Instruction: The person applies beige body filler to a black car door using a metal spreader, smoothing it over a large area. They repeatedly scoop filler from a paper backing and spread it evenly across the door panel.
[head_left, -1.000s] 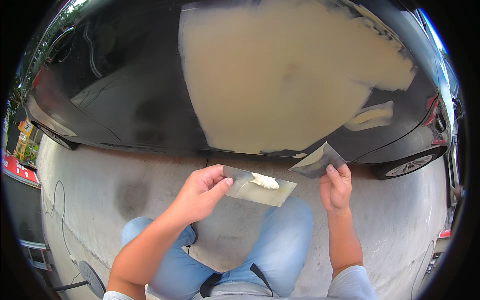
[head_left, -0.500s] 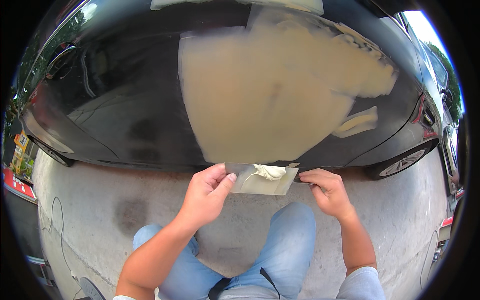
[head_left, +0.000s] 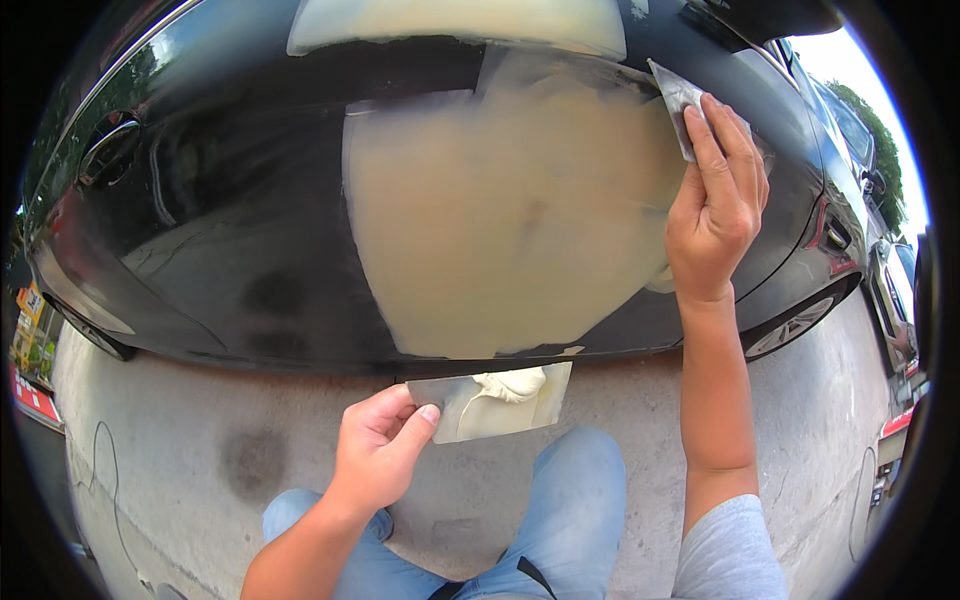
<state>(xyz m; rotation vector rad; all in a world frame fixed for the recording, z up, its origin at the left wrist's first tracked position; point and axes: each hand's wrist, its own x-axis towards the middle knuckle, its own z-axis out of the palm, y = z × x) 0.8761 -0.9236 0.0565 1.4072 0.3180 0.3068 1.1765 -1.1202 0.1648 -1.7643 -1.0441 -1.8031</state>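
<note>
My left hand (head_left: 385, 445) pinches the end of a flat grey plate (head_left: 472, 425), held below the door's lower edge. On the plate sits a heap of creamy pale-yellow body filler (head_left: 515, 384). My right hand (head_left: 718, 205) is raised to the upper right of the black car door (head_left: 240, 230), its fingers pressing a thin grey filler spreader (head_left: 675, 98) at the panel. A large patch of tan filler (head_left: 500, 220) covers the middle of the door. The spreader is at the patch's upper right border, and my hand hides part of the patch there.
Another pale filler strip (head_left: 460, 25) lies higher on the door. A door handle (head_left: 110, 145) is at the left, and a wheel (head_left: 800, 325) at the right. Below is concrete floor (head_left: 420, 500) with a thin cable (head_left: 118, 500). Another vehicle (head_left: 890, 285) stands far right.
My right hand has risen from beside the plate to the door's upper right, carrying the spreader. My left hand and the plate have shifted slightly down and left.
</note>
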